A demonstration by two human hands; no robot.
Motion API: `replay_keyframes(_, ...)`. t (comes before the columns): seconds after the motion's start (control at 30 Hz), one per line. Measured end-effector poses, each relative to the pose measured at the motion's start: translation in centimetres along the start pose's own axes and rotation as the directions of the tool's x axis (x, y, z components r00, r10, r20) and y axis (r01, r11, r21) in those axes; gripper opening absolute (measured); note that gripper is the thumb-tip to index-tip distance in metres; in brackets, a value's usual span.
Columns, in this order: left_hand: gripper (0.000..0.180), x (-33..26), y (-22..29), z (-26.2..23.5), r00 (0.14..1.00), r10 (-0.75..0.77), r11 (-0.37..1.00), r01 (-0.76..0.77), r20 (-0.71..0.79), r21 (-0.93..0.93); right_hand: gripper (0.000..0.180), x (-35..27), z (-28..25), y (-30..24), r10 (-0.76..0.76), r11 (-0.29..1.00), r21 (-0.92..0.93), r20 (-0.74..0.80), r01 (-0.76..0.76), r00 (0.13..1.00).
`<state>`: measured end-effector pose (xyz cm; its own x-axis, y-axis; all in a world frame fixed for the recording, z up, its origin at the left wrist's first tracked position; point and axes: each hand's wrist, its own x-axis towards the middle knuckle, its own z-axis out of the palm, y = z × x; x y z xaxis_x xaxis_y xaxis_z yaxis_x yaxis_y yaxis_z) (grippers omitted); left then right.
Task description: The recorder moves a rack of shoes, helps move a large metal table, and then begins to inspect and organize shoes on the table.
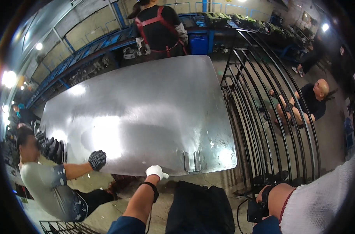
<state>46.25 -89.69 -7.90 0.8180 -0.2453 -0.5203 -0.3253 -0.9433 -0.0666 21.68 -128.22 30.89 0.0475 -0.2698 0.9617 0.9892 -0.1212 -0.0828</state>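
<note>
A large grey metal tabletop with rounded corners spreads out before me. At its near edge is my left hand in a white glove, fingers curled at the rim and thumb pointing right. To the right of that hand, a small metal bracket with two raised sides sits on the near edge, apart from my fingers. My right hand, in a white knit glove with a dark red cuff, is raised close at the lower right. Its fingers are cut off by the dark rim of the picture, so their position is hidden.
A co-worker's dark-gloved hand rests on the tabletop at left. Another person stands beyond the far edge. Black metal bars line the right side, with a person crouching past them. A blue bin stands behind.
</note>
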Motion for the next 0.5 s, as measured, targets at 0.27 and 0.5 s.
replay_keyframes(0.27, 0.063, -0.3, 0.1, -1.6, 0.967, -0.06, 0.989, 0.091, 0.247, -0.116, 0.077, 2.3, 2.7, 0.6, 0.168, 0.976, -0.137, -0.008, -0.168, 0.986)
replay_keyframes(0.5, 0.064, -1.3, -0.7, -0.3, 0.976, -0.057, 0.985, 0.089, 0.208, -0.15, 0.075, 1.0, 3.3, -0.3, 0.19, 0.944, -0.271, -0.029, -0.191, 0.981)
